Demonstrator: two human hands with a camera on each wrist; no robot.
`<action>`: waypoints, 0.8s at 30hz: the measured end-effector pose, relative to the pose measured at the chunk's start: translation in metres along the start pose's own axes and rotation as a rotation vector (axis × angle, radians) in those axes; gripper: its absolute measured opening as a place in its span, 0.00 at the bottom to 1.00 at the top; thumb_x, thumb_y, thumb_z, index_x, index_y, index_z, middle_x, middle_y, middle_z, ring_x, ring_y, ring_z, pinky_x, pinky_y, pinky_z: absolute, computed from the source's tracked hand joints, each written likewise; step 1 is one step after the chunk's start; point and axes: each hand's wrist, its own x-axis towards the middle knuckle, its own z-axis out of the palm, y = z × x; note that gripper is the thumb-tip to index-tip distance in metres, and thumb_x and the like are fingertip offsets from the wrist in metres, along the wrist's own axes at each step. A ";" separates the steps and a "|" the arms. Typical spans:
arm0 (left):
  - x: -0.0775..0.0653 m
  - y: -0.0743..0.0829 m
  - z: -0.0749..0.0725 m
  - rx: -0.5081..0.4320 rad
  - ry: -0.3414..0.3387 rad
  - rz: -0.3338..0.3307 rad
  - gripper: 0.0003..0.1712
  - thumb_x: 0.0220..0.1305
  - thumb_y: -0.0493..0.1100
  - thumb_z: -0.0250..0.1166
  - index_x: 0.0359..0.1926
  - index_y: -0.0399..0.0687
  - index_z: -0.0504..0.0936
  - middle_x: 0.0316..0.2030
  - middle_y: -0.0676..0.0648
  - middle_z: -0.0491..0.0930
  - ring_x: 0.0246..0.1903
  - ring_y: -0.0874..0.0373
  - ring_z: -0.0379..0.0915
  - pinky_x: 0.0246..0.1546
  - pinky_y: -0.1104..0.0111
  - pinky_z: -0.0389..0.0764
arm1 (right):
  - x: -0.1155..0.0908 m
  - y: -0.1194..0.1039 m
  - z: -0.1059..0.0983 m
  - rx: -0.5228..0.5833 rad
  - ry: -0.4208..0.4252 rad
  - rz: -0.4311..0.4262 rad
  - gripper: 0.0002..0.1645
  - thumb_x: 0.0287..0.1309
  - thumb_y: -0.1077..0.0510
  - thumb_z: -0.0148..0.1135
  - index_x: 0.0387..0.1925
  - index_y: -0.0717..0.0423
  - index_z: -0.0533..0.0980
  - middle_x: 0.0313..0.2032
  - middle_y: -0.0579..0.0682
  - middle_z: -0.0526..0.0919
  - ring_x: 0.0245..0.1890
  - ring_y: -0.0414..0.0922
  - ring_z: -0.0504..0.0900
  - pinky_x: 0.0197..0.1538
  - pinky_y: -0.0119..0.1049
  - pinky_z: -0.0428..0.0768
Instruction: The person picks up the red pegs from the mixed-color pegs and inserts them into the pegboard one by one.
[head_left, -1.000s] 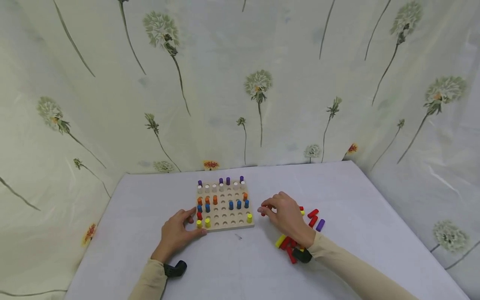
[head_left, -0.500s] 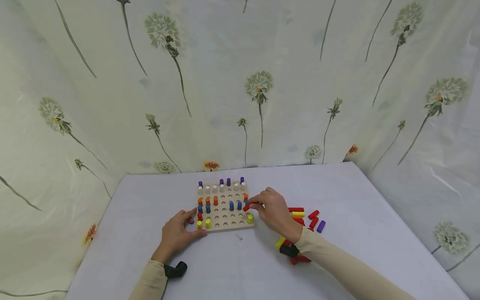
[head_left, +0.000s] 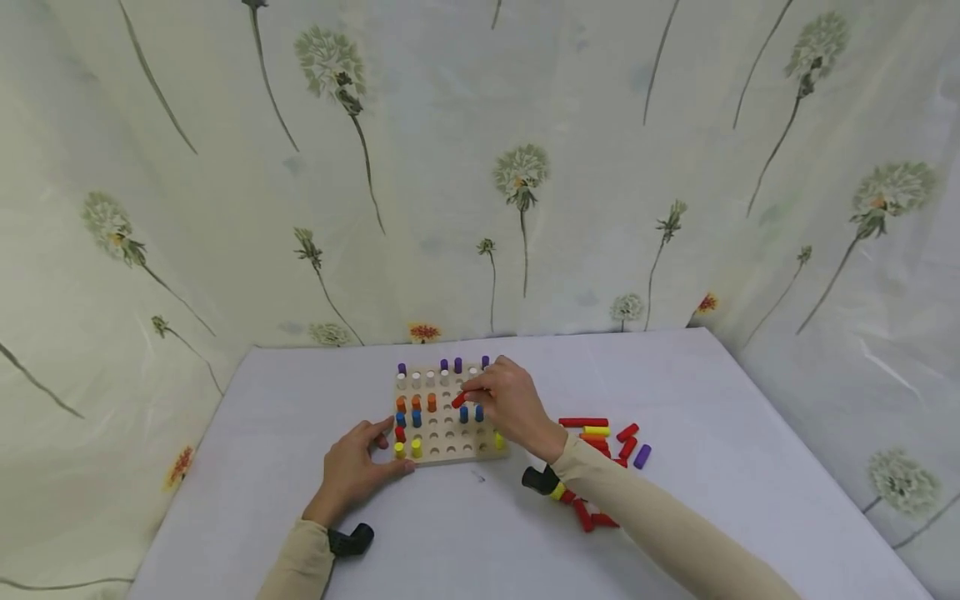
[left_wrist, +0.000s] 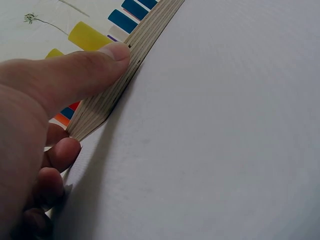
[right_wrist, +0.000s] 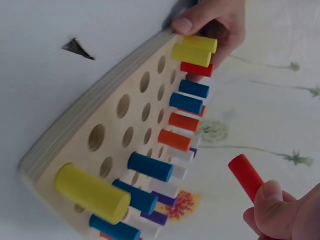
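A wooden pegboard (head_left: 449, 457) lies on the table with yellow, red, blue, orange, white and purple pegs standing in its rows of holes. My left hand (head_left: 352, 463) grips its near left corner, thumb on the front edge and fingers along the left side, as the left wrist view (left_wrist: 55, 85) also shows. Above the board, my right hand (head_left: 513, 406) pinches a red peg (right_wrist: 246, 176) between thumb and fingers. That peg is tilted and apart from the holes. The right hand hides part of the board's right side in the head view.
Loose pegs, mostly red with some yellow and one purple peg (head_left: 642, 456), lie scattered to the right of the board, partly under the right forearm. A small dark mark (right_wrist: 77, 48) shows on the white cloth before the board. A flowered curtain (head_left: 480, 167) hangs behind.
My right hand has carried the red peg leftward from beside the loose pegs to over the board's right half. The left hand has stayed at the corner.
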 end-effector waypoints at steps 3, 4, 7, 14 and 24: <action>0.000 0.000 0.001 0.004 -0.001 -0.004 0.50 0.47 0.67 0.83 0.69 0.50 0.82 0.37 0.57 0.77 0.31 0.62 0.65 0.34 0.68 0.63 | 0.005 -0.004 0.007 -0.003 -0.016 -0.023 0.06 0.55 0.65 0.80 0.35 0.55 0.93 0.28 0.46 0.88 0.32 0.42 0.74 0.36 0.32 0.74; 0.001 0.001 0.001 0.005 0.000 -0.003 0.50 0.47 0.67 0.83 0.69 0.50 0.82 0.37 0.57 0.77 0.31 0.62 0.65 0.34 0.68 0.63 | 0.006 -0.006 0.009 -0.005 -0.021 -0.033 0.06 0.55 0.65 0.80 0.35 0.55 0.93 0.28 0.46 0.89 0.32 0.42 0.74 0.36 0.31 0.74; 0.000 0.002 0.001 0.004 0.005 0.001 0.51 0.47 0.67 0.83 0.69 0.49 0.82 0.36 0.58 0.77 0.30 0.62 0.64 0.33 0.68 0.63 | 0.009 -0.010 0.015 -0.006 -0.032 -0.062 0.05 0.55 0.65 0.80 0.35 0.55 0.93 0.30 0.47 0.91 0.33 0.42 0.75 0.37 0.31 0.74; 0.000 0.003 0.000 -0.003 0.001 -0.004 0.51 0.47 0.67 0.83 0.69 0.50 0.82 0.35 0.58 0.75 0.29 0.62 0.63 0.32 0.69 0.62 | 0.008 -0.017 0.025 -0.026 -0.070 -0.114 0.06 0.56 0.65 0.80 0.35 0.53 0.93 0.30 0.45 0.91 0.33 0.41 0.75 0.38 0.31 0.74; -0.001 0.001 0.000 0.003 0.005 -0.010 0.51 0.46 0.68 0.83 0.69 0.51 0.82 0.34 0.59 0.75 0.29 0.63 0.63 0.31 0.68 0.62 | 0.005 -0.020 0.044 -0.036 -0.115 -0.105 0.05 0.55 0.63 0.80 0.35 0.52 0.93 0.30 0.44 0.92 0.32 0.41 0.75 0.38 0.31 0.72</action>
